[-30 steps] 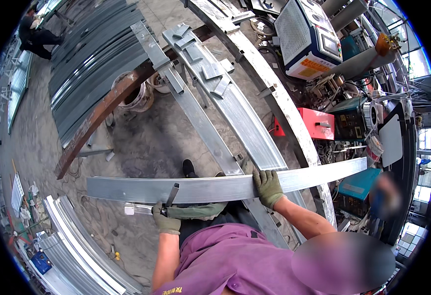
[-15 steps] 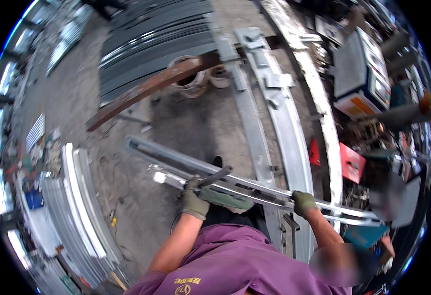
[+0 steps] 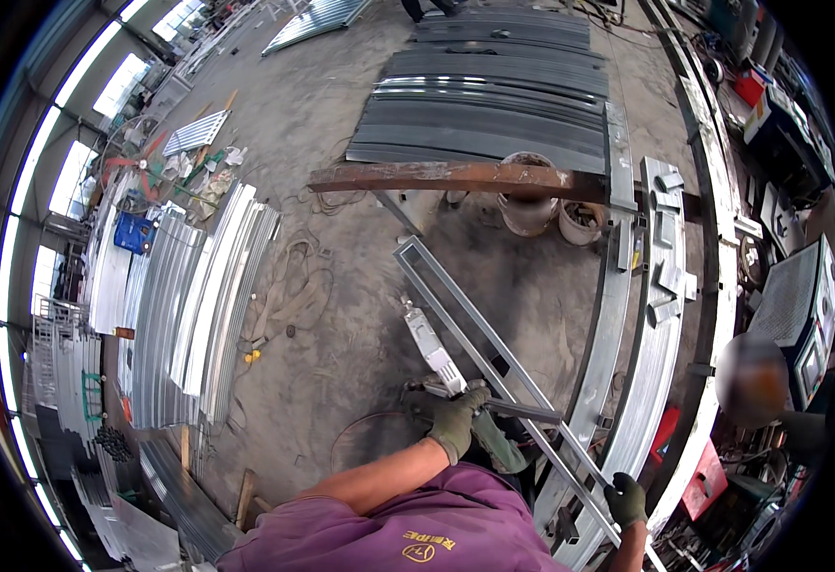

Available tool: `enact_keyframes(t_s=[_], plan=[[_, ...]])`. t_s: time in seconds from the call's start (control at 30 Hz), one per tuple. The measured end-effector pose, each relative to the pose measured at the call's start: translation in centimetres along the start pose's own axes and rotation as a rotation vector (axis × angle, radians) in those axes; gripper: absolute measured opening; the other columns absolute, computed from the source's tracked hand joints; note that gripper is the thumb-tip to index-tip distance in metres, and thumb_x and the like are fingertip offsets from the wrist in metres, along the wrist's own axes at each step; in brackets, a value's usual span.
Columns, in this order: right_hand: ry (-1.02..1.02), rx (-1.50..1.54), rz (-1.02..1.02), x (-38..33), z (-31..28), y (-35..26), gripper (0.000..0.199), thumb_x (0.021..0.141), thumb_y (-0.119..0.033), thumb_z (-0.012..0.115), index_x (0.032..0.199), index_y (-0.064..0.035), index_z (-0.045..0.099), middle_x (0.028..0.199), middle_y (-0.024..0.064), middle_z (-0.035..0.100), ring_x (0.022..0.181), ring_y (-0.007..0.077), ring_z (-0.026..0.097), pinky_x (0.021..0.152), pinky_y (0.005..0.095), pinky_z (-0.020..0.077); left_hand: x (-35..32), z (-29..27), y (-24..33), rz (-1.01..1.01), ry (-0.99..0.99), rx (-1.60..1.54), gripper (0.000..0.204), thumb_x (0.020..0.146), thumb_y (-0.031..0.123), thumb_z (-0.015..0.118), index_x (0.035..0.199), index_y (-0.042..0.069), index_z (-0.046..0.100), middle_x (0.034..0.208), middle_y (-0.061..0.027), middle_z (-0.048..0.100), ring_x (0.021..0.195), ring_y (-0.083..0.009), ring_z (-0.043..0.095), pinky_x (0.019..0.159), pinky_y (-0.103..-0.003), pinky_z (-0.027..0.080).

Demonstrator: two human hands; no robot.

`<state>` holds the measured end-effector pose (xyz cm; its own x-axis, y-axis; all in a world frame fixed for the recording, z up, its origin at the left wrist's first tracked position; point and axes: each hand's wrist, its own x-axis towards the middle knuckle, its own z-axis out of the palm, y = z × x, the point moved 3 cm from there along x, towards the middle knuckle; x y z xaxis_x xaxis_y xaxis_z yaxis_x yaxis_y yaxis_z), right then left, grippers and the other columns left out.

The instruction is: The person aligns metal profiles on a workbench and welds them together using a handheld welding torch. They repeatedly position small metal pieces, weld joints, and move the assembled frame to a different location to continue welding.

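Observation:
A long, narrow metal frame (image 3: 458, 327) of two rails runs slantwise from the far middle down to my right side. My right hand (image 3: 624, 498), in a dark green glove, is closed round its near part. My left hand (image 3: 456, 421), gloved too, is closed on a short dark grey bar (image 3: 524, 412), which reaches right across the frame's rails. Just beyond that hand is a silver elongated piece (image 3: 432, 348) whose kind I cannot make out. The fingertips of my left hand are partly hidden.
Right of me, long steel beams (image 3: 663, 329) carry several short metal pieces. A rusty brown beam (image 3: 456, 177) crosses in front of two buckets (image 3: 529, 217). Dark sheet panels (image 3: 479, 133) lie far ahead; corrugated sheets (image 3: 172, 329) are stacked at left. Red boxes (image 3: 705, 481) stand at right.
My view has turned to the right. The frame now slants more steeply, its far end pointing ahead. My hands still hold the bar and the frame.

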<state>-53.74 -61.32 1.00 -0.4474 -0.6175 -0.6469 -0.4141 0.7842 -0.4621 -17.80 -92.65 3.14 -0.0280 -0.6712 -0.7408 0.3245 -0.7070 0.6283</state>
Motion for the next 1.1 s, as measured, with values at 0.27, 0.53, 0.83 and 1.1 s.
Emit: enact_keyframes(t_s=[0.27,0.53,0.83,1.1], plan=[[-0.159,0.426,-0.496,-1.8,-5.4,-24.6,0.058,0.101,-0.03,0.079,0.145,0.0035,0.062,0.131,0.0201,0.074,0.124,0.0299,0.07,0.108,0.0404,0.0537,-3.8,2.3,0.8,0.158,-0.27,0.395,0.025,0.096,0.008,0.083,0.119,0.005,0.074,0.111,-0.001,0.074,0.098,-0.0126,0.069,0.088,-0.03,0.059],[-0.368,-0.104,-0.256,-4.3,2.7,-26.0,0.041,0.099,-0.043,0.066,0.123,-0.0104,0.071,0.109,0.0208,0.077,0.101,0.0421,0.074,0.088,0.0514,0.0581,-9.0,7.3,4.7,0.168,-0.52,0.602,0.026,0.09,0.01,0.085,0.114,0.003,0.074,0.103,-0.003,0.075,0.092,-0.0126,0.07,0.083,-0.032,0.059],[0.389,0.052,0.129,-5.2,1.4,-16.5,0.032,0.096,-0.04,0.072,0.113,-0.0128,0.074,0.085,0.0169,0.077,0.081,0.0439,0.075,0.074,0.0558,0.0578,-6.8,10.3,3.0,-0.127,-0.82,0.429,0.04,0.097,0.006,0.081,0.134,0.0,0.067,0.117,-0.0062,0.07,0.102,-0.014,0.067,0.09,-0.029,0.059],[0.622,-0.369,0.157,5.9,-2.6,-4.3,0.02,0.096,-0.034,0.07,0.097,-0.0139,0.072,0.091,0.0181,0.076,0.087,0.0453,0.073,0.076,0.0586,0.0555,-1.6,7.7,7.8,-0.227,-0.684,0.616,0.023,0.094,0.016,0.085,0.108,0.001,0.075,0.097,-0.0073,0.076,0.088,-0.0141,0.073,0.072,-0.032,0.06]])
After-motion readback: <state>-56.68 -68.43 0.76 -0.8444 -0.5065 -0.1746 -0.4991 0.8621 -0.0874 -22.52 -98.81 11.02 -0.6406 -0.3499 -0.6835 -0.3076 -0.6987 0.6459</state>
